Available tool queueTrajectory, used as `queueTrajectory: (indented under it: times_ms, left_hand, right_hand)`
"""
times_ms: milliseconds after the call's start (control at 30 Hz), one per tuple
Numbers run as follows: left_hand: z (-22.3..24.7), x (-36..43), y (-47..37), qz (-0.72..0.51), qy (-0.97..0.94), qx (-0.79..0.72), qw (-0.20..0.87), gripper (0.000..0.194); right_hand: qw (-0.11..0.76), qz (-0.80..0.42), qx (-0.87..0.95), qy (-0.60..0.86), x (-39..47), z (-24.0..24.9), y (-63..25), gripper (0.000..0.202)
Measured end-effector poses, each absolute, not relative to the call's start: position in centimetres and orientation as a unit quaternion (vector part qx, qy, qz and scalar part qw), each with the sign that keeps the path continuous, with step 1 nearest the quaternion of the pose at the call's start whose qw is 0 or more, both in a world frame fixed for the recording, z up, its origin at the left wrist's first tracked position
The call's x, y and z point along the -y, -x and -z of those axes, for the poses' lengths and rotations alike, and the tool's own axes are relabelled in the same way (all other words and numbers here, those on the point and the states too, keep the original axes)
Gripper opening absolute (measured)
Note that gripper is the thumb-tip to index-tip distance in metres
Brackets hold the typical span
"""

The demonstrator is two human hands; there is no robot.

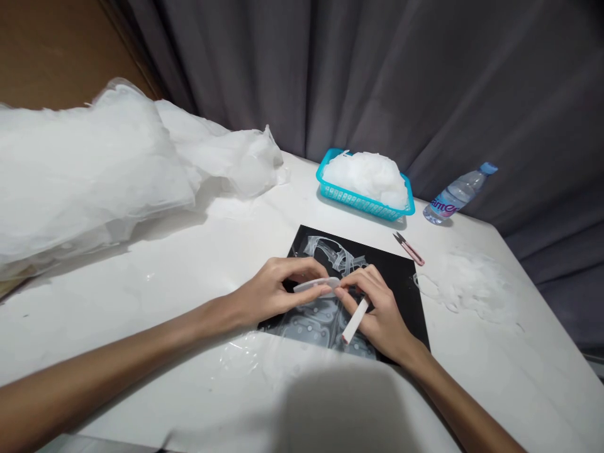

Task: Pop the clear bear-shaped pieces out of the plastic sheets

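Observation:
My left hand (278, 286) is closed, pinching a small flat translucent white piece (309, 286) between thumb and fingers. At the piece's right end, the fingertips of my right hand (372, 302) meet its edge. A slim white stick-like tool (355, 322) is gripped in that hand, its reddish end pointing down toward me; its other end is hidden by the fingers. Both hands are above a black mat (401, 277). Clear moulded plastic sheets (306, 324) with rounded shapes lie under the hands, and a tangle of translucent trimmings (333, 251) sits behind them.
Small thread snips (409, 248) lie right of the mat, near a heap of clear scraps (476, 283). A turquoise basket (361, 206) holds white translucent pieces. Beside it stands a water bottle (457, 195). Large filled plastic bags (94, 170) cover the table's left back.

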State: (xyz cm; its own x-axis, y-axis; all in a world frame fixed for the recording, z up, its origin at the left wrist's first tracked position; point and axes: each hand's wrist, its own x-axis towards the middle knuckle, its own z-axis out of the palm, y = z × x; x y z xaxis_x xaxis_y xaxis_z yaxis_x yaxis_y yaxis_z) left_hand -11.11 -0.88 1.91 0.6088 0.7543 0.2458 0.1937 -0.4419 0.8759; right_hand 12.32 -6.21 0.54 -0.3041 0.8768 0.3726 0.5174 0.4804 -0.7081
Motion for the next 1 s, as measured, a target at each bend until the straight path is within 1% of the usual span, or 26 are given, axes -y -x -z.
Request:
queueTrajectory:
  times_ms: [167,367,533,633,733,833,1000]
  left_hand:
    - [-1.92,1.12,11.16,-0.33,-0.795,-0.292,0.417,0.013]
    - [-1.97,1.39,11.09,-0.358,-0.819,-0.243,0.376,0.01]
    - [-1.88,1.34,11.04,-0.356,-0.824,-0.244,0.367,0.008]
    - [-1.78,1.1,11.16,-0.35,-0.814,-0.279,0.37,0.007]
    - [-1.74,0.95,11.3,-0.332,-0.802,-0.301,0.395,0.009]
    - [-1.77,1.05,11.33,-0.325,-0.8,-0.3,0.405,0.011]
    - [-1.81,1.35,11.09,-0.338,-0.811,-0.282,0.385,0.011]
  right_hand:
    - [0.374,-0.237,0.776,0.448,6.28,-0.44,-12.26,0.006]
    - [0.369,-0.238,0.782,0.444,6.19,-0.27,-12.18,0.008]
    - [0.356,-0.232,0.791,0.44,6.18,-0.28,-12.26,0.007]
    - [0.356,-0.213,0.795,0.442,6.22,-0.5,-12.32,0.006]
    - [0.364,-0.194,0.796,0.444,6.27,-0.66,-12.29,0.007]
    - [0.365,-0.194,0.795,0.443,6.29,-0.57,-12.21,0.007]
    - [0.357,-0.205,0.791,0.451,6.29,-0.25,-12.13,0.008]
